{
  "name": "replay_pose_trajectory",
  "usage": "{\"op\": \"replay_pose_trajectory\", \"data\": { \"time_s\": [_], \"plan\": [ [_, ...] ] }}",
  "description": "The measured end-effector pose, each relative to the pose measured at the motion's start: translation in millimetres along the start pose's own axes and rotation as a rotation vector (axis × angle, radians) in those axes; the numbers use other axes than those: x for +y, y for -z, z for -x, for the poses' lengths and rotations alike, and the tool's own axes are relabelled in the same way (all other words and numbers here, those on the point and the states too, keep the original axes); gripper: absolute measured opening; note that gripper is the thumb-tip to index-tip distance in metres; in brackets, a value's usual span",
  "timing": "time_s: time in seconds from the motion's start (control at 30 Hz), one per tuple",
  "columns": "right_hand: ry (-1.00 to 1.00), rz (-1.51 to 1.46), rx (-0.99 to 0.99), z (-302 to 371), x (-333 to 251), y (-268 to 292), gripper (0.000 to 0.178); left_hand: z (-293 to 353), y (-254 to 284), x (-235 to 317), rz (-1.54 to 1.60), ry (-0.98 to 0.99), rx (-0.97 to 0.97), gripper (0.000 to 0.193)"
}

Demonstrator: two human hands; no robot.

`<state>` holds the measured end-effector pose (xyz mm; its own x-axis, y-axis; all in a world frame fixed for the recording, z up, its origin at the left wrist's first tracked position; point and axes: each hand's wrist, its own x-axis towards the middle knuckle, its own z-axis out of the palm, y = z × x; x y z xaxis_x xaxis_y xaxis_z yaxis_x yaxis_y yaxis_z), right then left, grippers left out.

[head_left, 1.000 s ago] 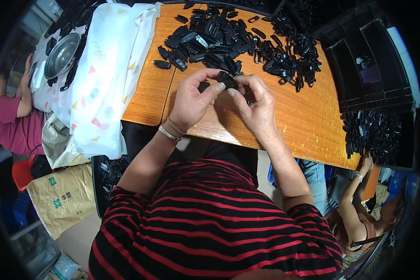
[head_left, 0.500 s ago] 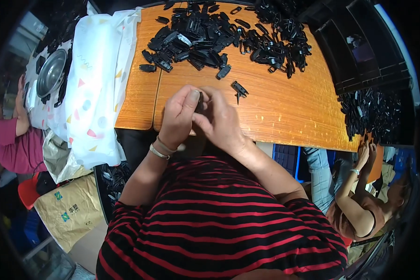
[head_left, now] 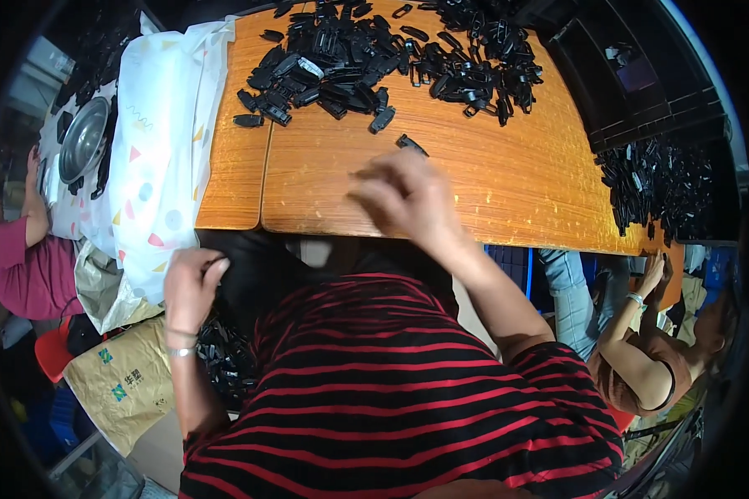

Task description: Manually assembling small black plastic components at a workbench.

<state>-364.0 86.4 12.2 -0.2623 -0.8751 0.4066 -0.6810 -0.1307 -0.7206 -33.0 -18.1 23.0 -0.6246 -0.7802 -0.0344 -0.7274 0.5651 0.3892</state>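
Observation:
My left hand [head_left: 194, 287] is off the table, low beside the patterned sheet and next to a heap of black parts [head_left: 229, 358]. Its fingers curl in, with the thumb along the side; whatever they hold is hidden. Over the table's near part hangs my right hand [head_left: 412, 200], smeared by motion, fingers partly bent. Just beyond its knuckles lies a small black plastic part [head_left: 411, 145], partly covered by the hand. Farther back is a pile of solid oblong black plastic parts [head_left: 329, 66], beside a pile of looped, frame-like black parts [head_left: 483, 71].
A white patterned sheet [head_left: 162, 158] covers the left side, with a metal bowl [head_left: 85, 140] beyond it. Black bins [head_left: 632, 75] stand at the right above more black parts [head_left: 653, 191]. Co-workers sit at left [head_left: 29, 266] and right [head_left: 641, 366]. A brown sack [head_left: 125, 378] lies lower left.
My hands were together around a small dark part at the table edge. The left has moved left and down beside the sheet; the right has moved right, toward the lone black part.

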Motion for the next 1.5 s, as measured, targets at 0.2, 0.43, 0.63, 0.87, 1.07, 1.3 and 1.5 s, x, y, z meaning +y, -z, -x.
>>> {"op": "replay_pose_trajectory", "data": {
  "time_s": [0.2,0.43,0.63,0.87,1.07,1.3,1.5],
  "plan": [
    [-0.189,0.453,0.040,-13.0,32.7,28.1,0.027,-33.3,-12.7,47.4,0.539,0.042,0.214,0.015],
    [-0.128,0.153,-0.003,-16.5,22.3,-13.8,0.017,-122.3,-93.1,117.6,0.997,-0.097,0.100,0.029],
    [-0.177,-0.154,0.037,-18.0,22.3,-17.2,0.018,-140.9,-94.5,118.9,1.503,0.024,-0.209,0.028],
    [0.096,0.354,0.068,-54.3,71.6,45.1,0.012,-140.2,-87.3,125.3,1.502,0.009,-0.166,0.024],
    [0.056,0.845,-0.228,-104.6,89.0,74.7,0.023,-137.3,-86.5,118.5,1.410,-0.063,-0.248,0.025],
    [-0.047,0.898,-0.276,-98.3,82.5,58.0,0.031,-133.2,-85.5,121.2,1.357,-0.117,-0.222,0.021],
    [-0.059,0.689,-0.349,-81.4,66.5,62.1,0.024,-132.3,-87.1,120.5,1.389,-0.093,-0.233,0.023]
  ]
}}
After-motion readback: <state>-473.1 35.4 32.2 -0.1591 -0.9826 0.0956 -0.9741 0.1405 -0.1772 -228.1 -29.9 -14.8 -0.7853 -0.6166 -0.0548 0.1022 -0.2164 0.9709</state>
